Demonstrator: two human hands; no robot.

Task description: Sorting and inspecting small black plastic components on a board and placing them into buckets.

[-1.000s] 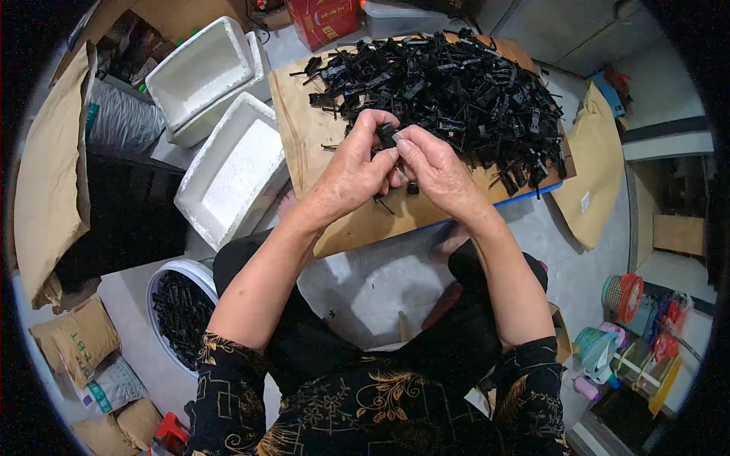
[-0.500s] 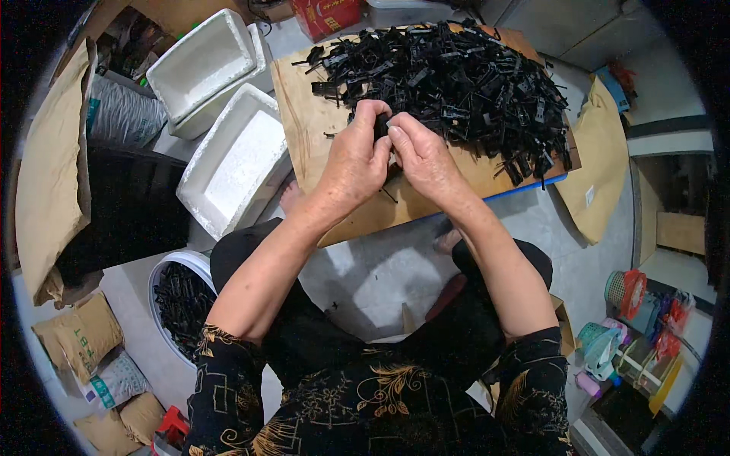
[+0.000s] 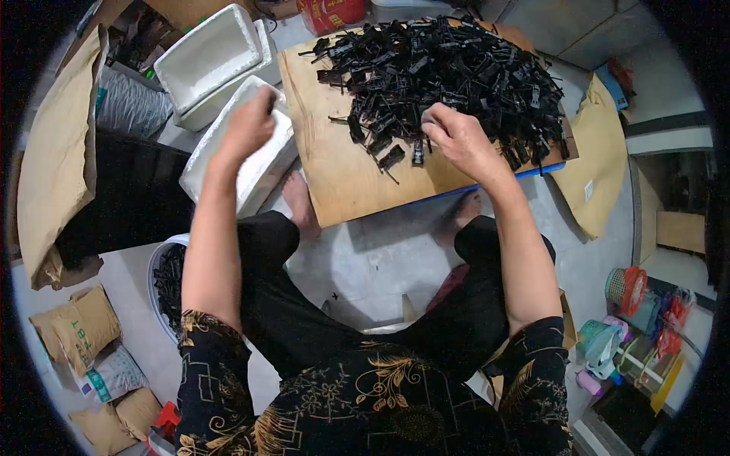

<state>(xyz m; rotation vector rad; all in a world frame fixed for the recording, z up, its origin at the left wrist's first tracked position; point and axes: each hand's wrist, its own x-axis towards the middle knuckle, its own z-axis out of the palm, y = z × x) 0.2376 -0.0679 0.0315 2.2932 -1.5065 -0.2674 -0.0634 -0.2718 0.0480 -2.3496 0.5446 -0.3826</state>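
My left hand (image 3: pixel 249 129) is over the near white foam box (image 3: pixel 199 163), slightly smeared by motion. Its fingers are closed on a small black plastic part (image 3: pixel 269 97), whose shape is hard to make out. My right hand (image 3: pixel 461 138) is at the near edge of a large pile of black plastic parts (image 3: pixel 456 72) on a wooden board (image 3: pixel 342 190). The fingers of that hand are curled together, and whatever they may hold is hidden. A few loose black parts (image 3: pixel 391 157) lie on the board just left of it.
Another white foam box (image 3: pixel 209 57) stands farther back. A white bucket (image 3: pixel 158 292) holding more black parts is by my left leg. Brown paper sacks (image 3: pixel 597 163) flank the board, with a dark box (image 3: pixel 129 205) at left. My feet are beside the board's near edge.
My hands were together over the board. The left has swung away left to the foam box with a black part, while the right has moved right toward the pile.
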